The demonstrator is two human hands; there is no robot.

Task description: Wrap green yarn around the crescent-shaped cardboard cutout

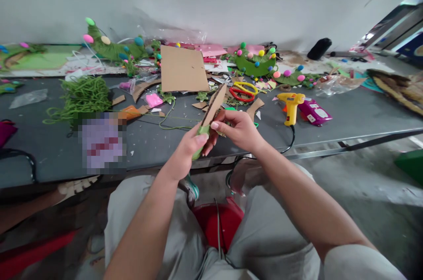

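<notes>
A curved strip of brown cardboard (215,103), its lower end wrapped in green yarn, stands tilted between my hands at the table's front edge. My left hand (189,148) is closed round the green-wrapped lower part, thumb on top. My right hand (236,128) pinches at the strip's right side, where the wrapping meets bare cardboard; its lower fingers are partly hidden behind the piece. A strand of green yarn (175,127) lies on the table to the left of the strip. A tangled heap of green yarn (86,97) sits farther left.
Behind my hands lie a cardboard sheet (183,68) and red and yellow scissors (243,93). A yellow glue gun (291,106) and a purple box (315,112) are at the right. Green crescents with coloured balls (256,65) line the wall. Another person's foot (77,186) shows lower left.
</notes>
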